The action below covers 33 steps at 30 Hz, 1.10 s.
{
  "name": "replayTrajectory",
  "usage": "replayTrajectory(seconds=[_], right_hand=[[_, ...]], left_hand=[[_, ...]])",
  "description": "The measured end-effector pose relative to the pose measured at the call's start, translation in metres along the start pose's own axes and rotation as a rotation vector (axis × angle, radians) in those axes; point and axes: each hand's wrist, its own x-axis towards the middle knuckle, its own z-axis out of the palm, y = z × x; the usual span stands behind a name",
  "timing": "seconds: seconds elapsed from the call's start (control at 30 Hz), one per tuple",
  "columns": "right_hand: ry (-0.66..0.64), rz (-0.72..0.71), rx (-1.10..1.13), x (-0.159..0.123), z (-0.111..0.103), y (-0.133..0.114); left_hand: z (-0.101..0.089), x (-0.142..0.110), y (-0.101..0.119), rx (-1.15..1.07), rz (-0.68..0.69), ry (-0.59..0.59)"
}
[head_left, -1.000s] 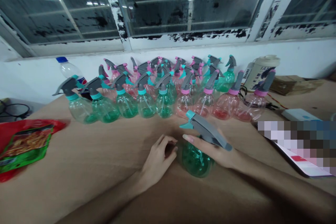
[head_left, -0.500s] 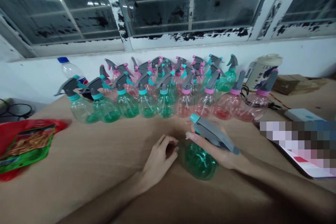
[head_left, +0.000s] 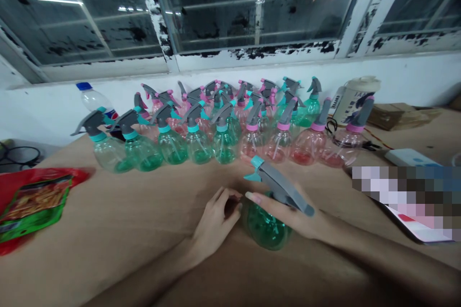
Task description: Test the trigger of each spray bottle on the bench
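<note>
A green spray bottle (head_left: 268, 230) with a grey trigger head and turquoise nozzle is held in my right hand (head_left: 288, 211). The fingers wrap around its neck just under the head, and the bottle tilts slightly. Its turquoise trigger points left, and my thumb lies across the near side. Left of the bottle is my left hand (head_left: 218, 216), its fingers curled in a loose C. A small gap shows between thumb and index tip, with nothing visible in it. Whether these fingertips touch the bottle, I cannot tell.
Several green spray bottles (head_left: 173, 148) and pink spray bottles (head_left: 306, 148) stand in rows along the wall. A red snack packet (head_left: 39, 201) lies left. A phone-like device (head_left: 414, 223), partly pixelated, lies right, near a tall cup (head_left: 355, 98), cables and brown cardboard (head_left: 391, 115).
The spray bottle and my right hand have shifted slightly left, closer to my left hand. My right index finger no longer shows near the nozzle, and the turquoise trigger is now plainly visible.
</note>
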Motion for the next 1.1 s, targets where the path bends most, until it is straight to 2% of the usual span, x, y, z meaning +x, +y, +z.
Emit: replayTrajectory(seconds=[0.13, 0.4, 0.83, 0.97, 1.1], right_hand=[[-0.001, 0.035, 0.026, -0.0006, 0.0018, 0.0015], [-0.027, 0.006, 0.094, 0.0008, 0.002, 0.0026], [0.031, 0.001, 0.121, 0.0018, 0.0033, -0.002], [0.037, 0.004, 0.167, -0.0002, 0.0075, 0.0035], [0.055, -0.01, 0.163, -0.0014, 0.0105, 0.004]], left_hand=[[0.0004, -0.0002, -0.0004, 0.017, 0.007, 0.012], [0.0014, -0.0002, -0.0029, 0.022, 0.011, 0.01], [-0.0001, 0.0004, 0.0002, 0.016, 0.014, 0.007], [-0.0025, -0.0025, 0.0012, -0.01, 0.06, -0.028], [-0.0055, -0.0064, -0.0002, -0.057, 0.168, -0.07]])
